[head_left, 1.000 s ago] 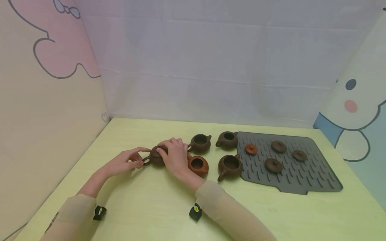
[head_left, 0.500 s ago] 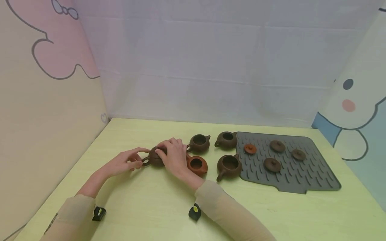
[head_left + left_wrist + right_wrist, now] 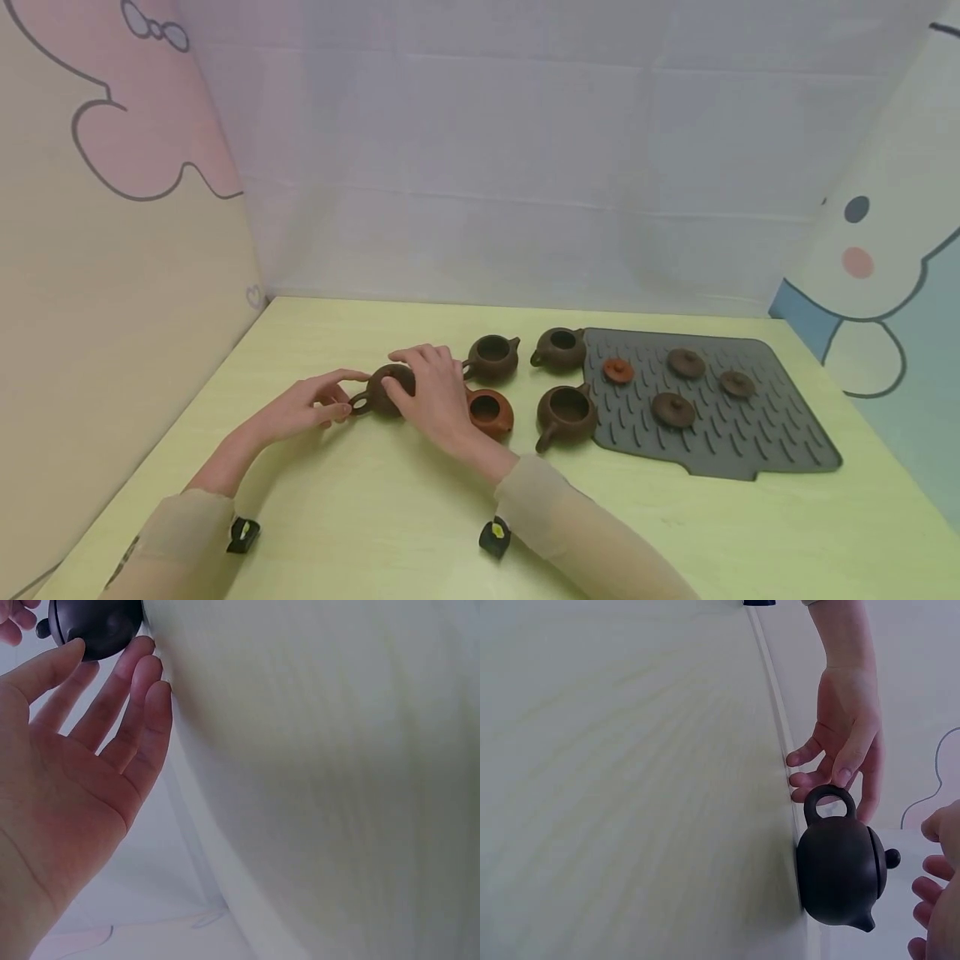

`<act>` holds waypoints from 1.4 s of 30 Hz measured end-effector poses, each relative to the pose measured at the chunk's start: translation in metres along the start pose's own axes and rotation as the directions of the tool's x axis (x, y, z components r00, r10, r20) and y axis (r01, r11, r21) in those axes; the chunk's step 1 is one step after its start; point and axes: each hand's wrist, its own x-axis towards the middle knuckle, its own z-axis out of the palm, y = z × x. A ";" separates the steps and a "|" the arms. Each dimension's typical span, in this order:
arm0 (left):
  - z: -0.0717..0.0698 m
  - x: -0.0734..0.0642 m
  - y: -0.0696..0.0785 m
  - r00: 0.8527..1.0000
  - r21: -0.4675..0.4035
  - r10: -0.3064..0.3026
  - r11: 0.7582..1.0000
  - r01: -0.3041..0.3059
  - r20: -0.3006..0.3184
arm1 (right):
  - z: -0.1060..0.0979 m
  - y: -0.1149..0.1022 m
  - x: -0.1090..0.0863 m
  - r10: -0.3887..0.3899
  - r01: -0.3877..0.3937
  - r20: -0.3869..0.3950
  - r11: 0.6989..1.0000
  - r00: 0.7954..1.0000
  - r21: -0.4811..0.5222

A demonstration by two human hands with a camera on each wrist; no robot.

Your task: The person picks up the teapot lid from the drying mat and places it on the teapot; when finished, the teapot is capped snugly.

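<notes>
A dark brown teapot (image 3: 388,398) stands on the table with its lid (image 3: 878,861) seated on top. At its handle is my left hand (image 3: 300,407), the thumb against the handle loop and a forefinger reaching to the pot's body; the other fingers are loosely bent below. My right hand (image 3: 437,402) hovers beside the pot on the spout side. In the right wrist view, its relaxed fingers (image 3: 928,889) are apart from the lid knob (image 3: 892,858). Just right of this hand sits a reddish teapot (image 3: 495,422) without a lid, partly hidden by it.
Three more lidless dark teapots, one back centre (image 3: 492,358), one farther right (image 3: 561,350) and one nearer (image 3: 567,417), stand right of the hands. On a grey ridged mat (image 3: 723,454) lie a red lid (image 3: 618,372) and three brown lids (image 3: 672,411).
My right hand has lifted off the lid and shifted slightly right, uncovering more of the teapot. The left hand keeps its place at the handle. The head view has turned slightly.
</notes>
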 end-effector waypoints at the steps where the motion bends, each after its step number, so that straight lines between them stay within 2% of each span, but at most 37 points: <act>1: 0.000 0.000 0.000 1.000 0.002 -0.001 1.000 0.001 0.001 | -0.002 0.000 -0.001 -0.007 0.007 -0.005 1.000 1.000 -0.001; 5: 0.001 -0.001 0.001 1.000 0.015 -0.006 1.000 0.006 -0.004 | -0.011 0.000 -0.008 -0.062 0.063 -0.048 0.998 0.997 0.014; 8: 0.002 -0.001 0.001 1.000 0.029 -0.006 1.000 0.007 -0.028 | -0.018 0.003 -0.012 -0.124 0.128 -0.099 0.991 0.987 0.030; 14: 0.003 -0.002 0.002 0.990 0.080 0.015 0.997 -0.004 -0.140 | -0.032 0.012 -0.019 -0.214 0.224 -0.186 0.974 0.959 0.036; 20: 0.005 -0.004 0.005 0.966 0.138 0.076 0.989 -0.043 -0.247 | -0.046 0.024 -0.026 -0.250 0.267 -0.233 0.963 0.940 0.041; 24: 0.005 -0.003 0.009 0.943 0.174 0.122 0.982 -0.070 -0.309 | -0.056 0.033 -0.031 -0.290 0.309 -0.272 0.950 0.918 0.030; 27: 0.005 -0.003 0.012 0.921 0.214 0.152 0.974 -0.077 -0.358 | -0.063 0.040 -0.035 -0.312 0.332 -0.286 0.943 0.906 0.024; 33: 0.007 0.000 0.018 0.861 0.266 0.217 0.959 -0.099 -0.460 | -0.079 0.055 -0.040 -0.354 0.376 -0.290 0.926 0.889 0.024; 38: 0.011 0.004 0.025 0.816 0.286 0.288 0.945 -0.159 -0.501 | -0.093 0.070 -0.045 -0.369 0.384 -0.275 0.923 0.888 0.000; 42: 0.015 0.008 0.032 0.789 0.282 0.338 0.934 -0.217 -0.513 | -0.104 0.084 -0.049 -0.363 0.377 -0.282 0.926 0.888 -0.005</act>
